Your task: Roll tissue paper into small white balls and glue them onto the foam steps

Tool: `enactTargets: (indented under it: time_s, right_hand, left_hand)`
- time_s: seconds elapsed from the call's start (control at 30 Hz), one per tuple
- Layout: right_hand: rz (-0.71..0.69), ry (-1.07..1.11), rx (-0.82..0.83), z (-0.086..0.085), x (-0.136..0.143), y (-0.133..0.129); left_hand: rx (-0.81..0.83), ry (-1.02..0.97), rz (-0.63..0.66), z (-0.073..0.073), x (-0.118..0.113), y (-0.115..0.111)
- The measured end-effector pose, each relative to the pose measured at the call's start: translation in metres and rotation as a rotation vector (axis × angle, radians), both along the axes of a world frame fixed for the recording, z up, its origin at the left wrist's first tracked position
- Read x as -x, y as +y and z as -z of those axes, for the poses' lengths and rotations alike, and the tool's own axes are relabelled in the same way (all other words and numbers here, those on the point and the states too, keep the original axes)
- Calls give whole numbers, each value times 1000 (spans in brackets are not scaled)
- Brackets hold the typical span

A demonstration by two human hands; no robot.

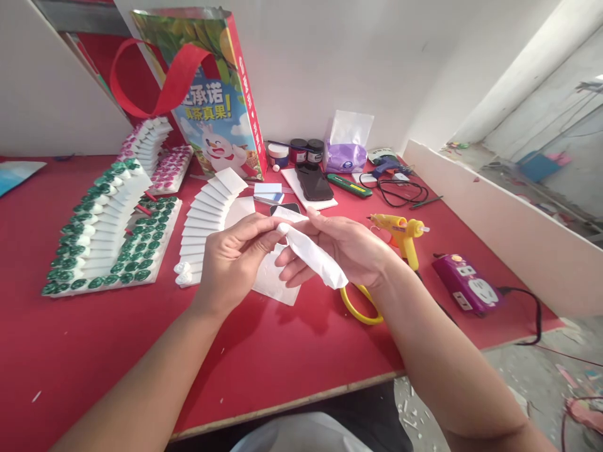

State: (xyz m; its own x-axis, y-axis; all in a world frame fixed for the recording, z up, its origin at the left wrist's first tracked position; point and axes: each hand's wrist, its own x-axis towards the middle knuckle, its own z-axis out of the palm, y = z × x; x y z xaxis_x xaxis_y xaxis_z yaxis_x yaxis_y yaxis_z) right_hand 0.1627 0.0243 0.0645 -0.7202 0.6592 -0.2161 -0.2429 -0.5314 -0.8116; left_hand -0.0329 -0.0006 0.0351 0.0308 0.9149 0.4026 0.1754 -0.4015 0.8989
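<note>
A twisted strip of white tissue paper [320,258] hangs slantwise between my hands above the table. My left hand [238,254] is closed, its thumb and index finger pinching the narrow, rolled end of the strip. Behind the strip is my right hand [346,242], palm turned inward, with its fingers extended and apart; the paper lies across them. The tips near the pinch are partly hidden. On the table below lies a flat white sheet [282,292]. Left of it, a fan of white cards [207,220] has two white paper rosettes [183,273] at its lower corner.
Green-and-white rosette-covered pieces [136,254] stand at left, beneath a tall printed bag [211,100]. On the right are a yellow glue gun [400,232], yellow-handled scissors [360,307], a purple power socket [471,285] and its cable. A phone [315,182], green cutter [349,185] and tissue pack [346,157] sit behind.
</note>
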Motion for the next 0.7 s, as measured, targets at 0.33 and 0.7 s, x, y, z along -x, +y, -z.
enactTargets:
  time_s: [0.33,0.7]
  right_hand:
    - [238,-335,-556,5,13,-11]
    - [655,-571,-971,8,31,-33]
  left_hand:
    - [79,-96,-59,7,-1,2]
    - [-406,232,-281,3,-12,-9]
